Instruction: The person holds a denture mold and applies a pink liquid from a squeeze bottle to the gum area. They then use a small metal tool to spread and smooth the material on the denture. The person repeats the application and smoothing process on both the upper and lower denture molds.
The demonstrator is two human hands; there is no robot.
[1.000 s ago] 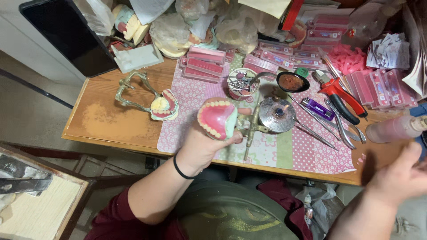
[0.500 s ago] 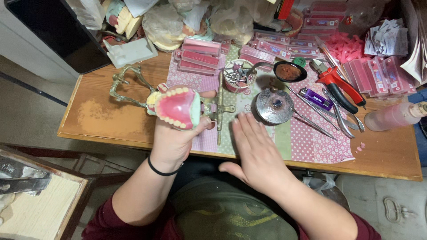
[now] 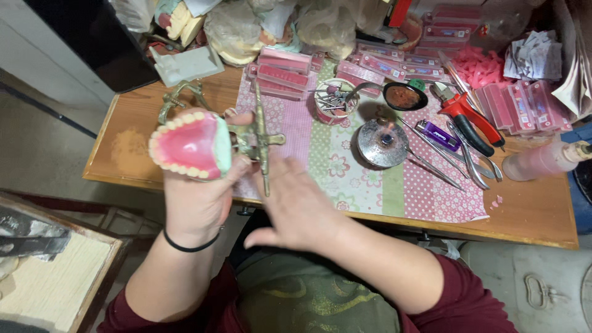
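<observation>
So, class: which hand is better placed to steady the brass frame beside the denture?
Probably the right hand. It is open and empty, its fingers just below the brass frame. The left hand is already full, gripping the denture.

Head camera looks steeply down, close over the cluttered table.

Pink flat boxes stacked along table back, more at right
</observation>
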